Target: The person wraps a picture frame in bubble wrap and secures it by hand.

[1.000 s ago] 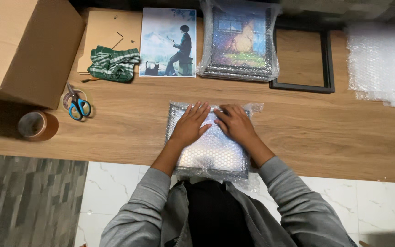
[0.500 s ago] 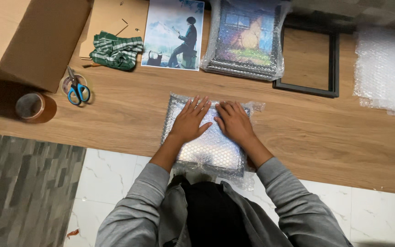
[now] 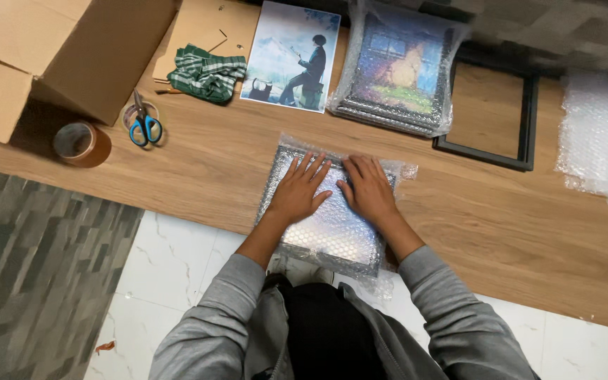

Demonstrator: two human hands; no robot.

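Bubble-wrapped frame (image 3: 332,229) lies under flat left hand (image 3: 298,191) and right hand (image 3: 367,190).

The bubble-wrapped parcel (image 3: 332,225) lies at the near edge of the counter (image 3: 198,169), overhanging it slightly, with the left hand (image 3: 299,190) and right hand (image 3: 367,188) flat on top, side by side. Behind it, along the far edge, sit a folded cloth (image 3: 207,72), a print (image 3: 291,55), a wrapped stack of frames (image 3: 397,70) and an empty frame (image 3: 490,116), left to right. A bubble wrap sheet (image 3: 603,137) covers the far right end. At the left end stands a cardboard box (image 3: 58,53), with a tape roll (image 3: 79,143) and scissors (image 3: 143,123) just before it.
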